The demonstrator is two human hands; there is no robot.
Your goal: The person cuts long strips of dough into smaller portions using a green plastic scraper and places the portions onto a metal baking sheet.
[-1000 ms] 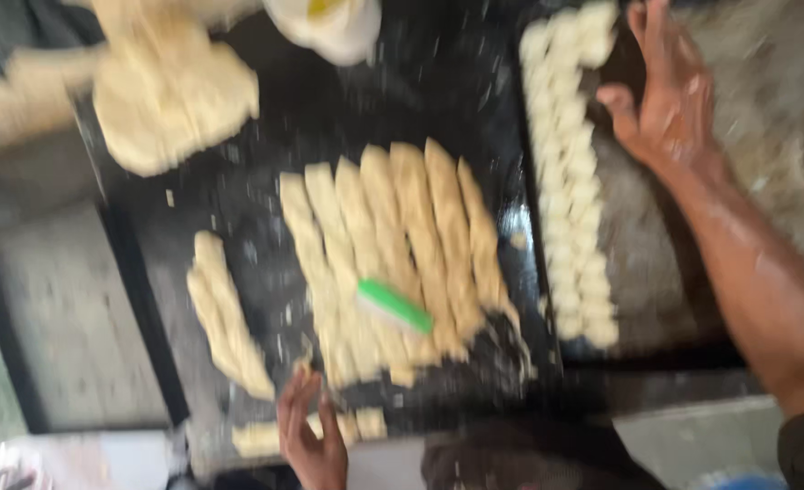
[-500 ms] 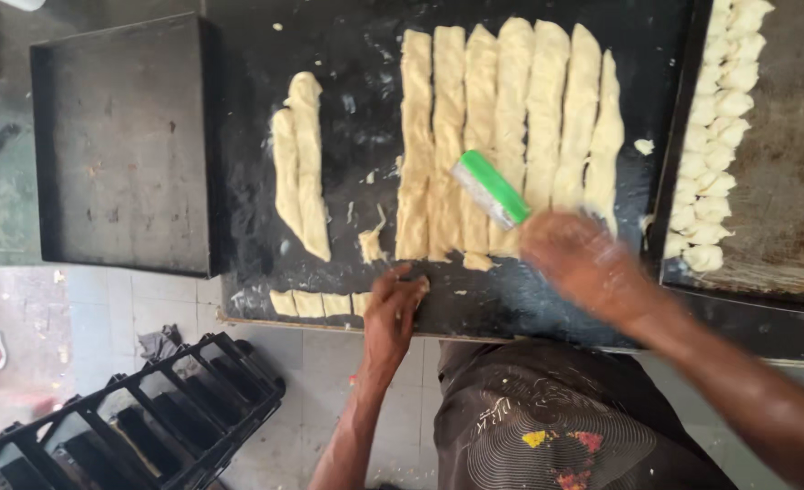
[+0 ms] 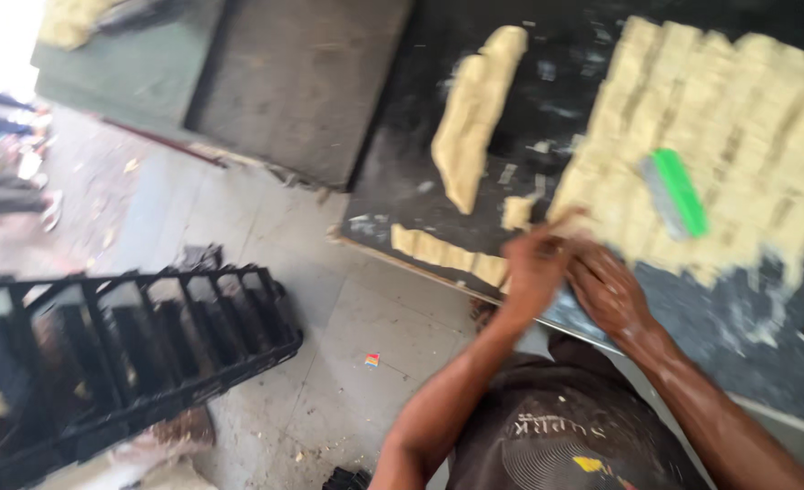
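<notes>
A slab of pale dough strips (image 3: pixel 738 127) lies side by side on a black board (image 3: pixel 565 82). A green-handled scraper (image 3: pixel 679 191) rests on top of the strips, held by no one. My left hand (image 3: pixel 533 268) and my right hand (image 3: pixel 606 290) meet at the board's near edge, touching each other at the near left corner of the strips. The left fingers pinch the end of a dough strip there. Blur hides what the right fingers hold. One separate dough strip (image 3: pixel 474 118) lies to the left, with short pieces (image 3: pixel 447 252) along the edge.
A dark flat tray (image 3: pixel 302 82) sits left of the board. On the tiled floor (image 3: pixel 266 227) below stands a black metal rack (image 3: pixel 129 354). A lump of dough (image 3: pixel 70 18) shows at the top left.
My right hand has come off the scraper area and down to the board's near edge beside my left hand. The view has swung left and closer.
</notes>
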